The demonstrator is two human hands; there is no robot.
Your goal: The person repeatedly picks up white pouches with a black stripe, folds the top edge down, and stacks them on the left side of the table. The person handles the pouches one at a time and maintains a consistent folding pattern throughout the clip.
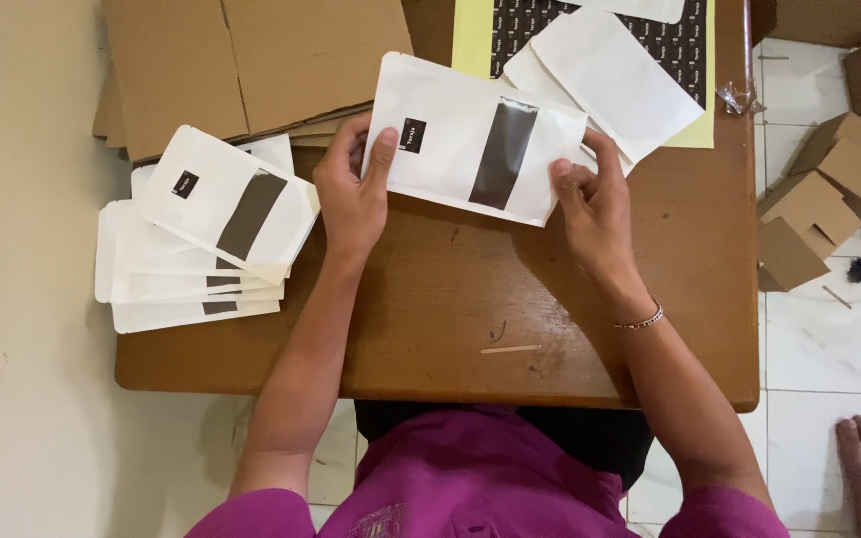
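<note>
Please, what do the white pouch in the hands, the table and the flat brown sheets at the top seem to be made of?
White pouch: probably matte paper or paper laminate, with a dark window strip, likely plastic film. Both hands, left and right, hold it.
Table: wood, brown, slightly glossy, with scratches.
Flat brown sheets: cardboard, dull, with creases and cut flaps.

Magenta short-sleeved top, dark bottoms, thin beaded bracelet [641, 321] on rt wrist, bare forearms
</note>
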